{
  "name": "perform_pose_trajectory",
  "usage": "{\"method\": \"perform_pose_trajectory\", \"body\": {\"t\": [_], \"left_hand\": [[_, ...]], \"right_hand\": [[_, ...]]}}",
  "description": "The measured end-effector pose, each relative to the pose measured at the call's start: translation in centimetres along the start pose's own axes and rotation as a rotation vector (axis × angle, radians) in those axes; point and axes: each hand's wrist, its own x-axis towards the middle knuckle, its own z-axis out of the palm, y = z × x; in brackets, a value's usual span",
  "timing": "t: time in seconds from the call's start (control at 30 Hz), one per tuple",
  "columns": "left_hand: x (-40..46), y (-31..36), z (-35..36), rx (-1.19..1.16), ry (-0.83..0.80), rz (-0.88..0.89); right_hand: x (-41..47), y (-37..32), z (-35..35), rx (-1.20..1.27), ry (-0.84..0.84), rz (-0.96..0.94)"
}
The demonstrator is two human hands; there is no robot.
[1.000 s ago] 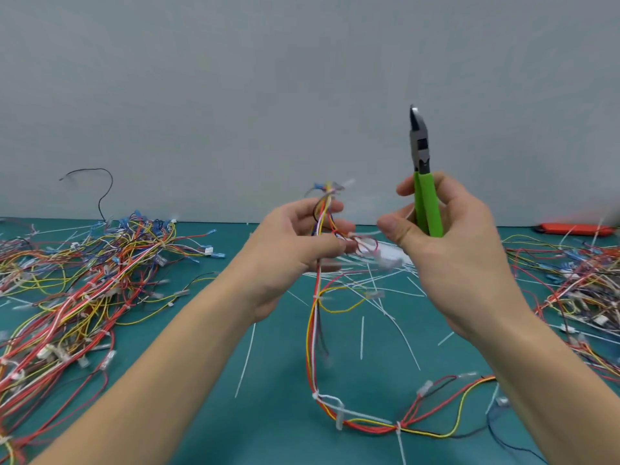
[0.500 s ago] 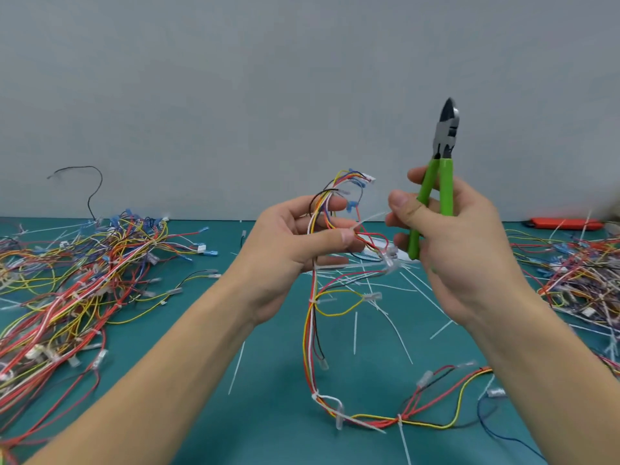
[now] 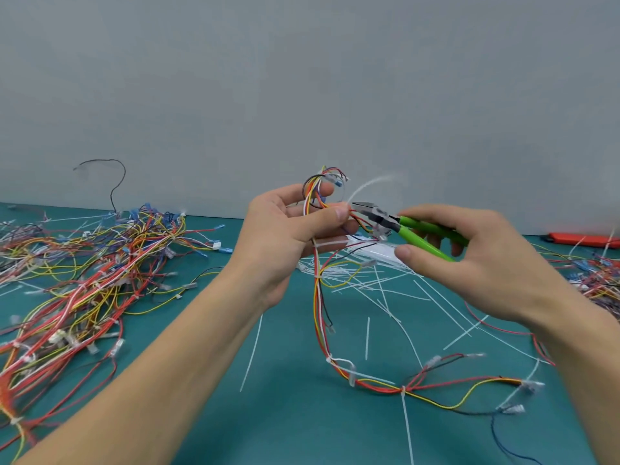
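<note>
My left hand (image 3: 285, 233) pinches a bundle of red, yellow, white and black wires (image 3: 318, 290) near its upper end; the rest trails down onto the green mat (image 3: 288, 414). A white cable tie tail (image 3: 367, 185) sticks up from the bundle beside my thumb. My right hand (image 3: 476, 260) grips green-handled cutters (image 3: 419, 229), held roughly level and pointing left. Their metal jaws (image 3: 364, 209) sit at the wires just right of my left thumb.
A big heap of tied wire harnesses (image 3: 84, 280) covers the mat's left side, and another pile (image 3: 600, 276) lies at the right edge. Loose white cable ties (image 3: 385, 283) are scattered under my hands. A red tool (image 3: 583, 238) lies at the far right by the grey wall.
My right hand has swung the cutters from upright down to level, bringing the jaws to the wires at my left thumb. The left hand has held the bundle in place.
</note>
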Motion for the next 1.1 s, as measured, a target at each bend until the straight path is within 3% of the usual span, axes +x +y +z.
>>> {"method": "perform_pose_trajectory", "body": {"t": [0.67,0.77,0.9,1.0,1.1], "left_hand": [[-0.1,-0.2,0.2,0.006,-0.006,-0.036],[0.0,-0.1,0.1,-0.017,-0.016,-0.043],[0.2,0.1,-0.1,-0.072,-0.028,-0.133],[0.2,0.1,-0.2,-0.120,-0.054,-0.223],[0.3,0.1,-0.2,-0.135,-0.048,-0.274]], "right_hand": [[0.0,-0.1,0.8,0.010,0.022,-0.031],[0.3,-0.3,1.2,0.126,0.129,0.038],[0.9,-1.2,1.1,0.508,0.309,0.341],[0.7,-1.4,1.0,0.398,0.372,0.377],[0.6,-2.1,1.5,0.336,0.409,0.273]]}}
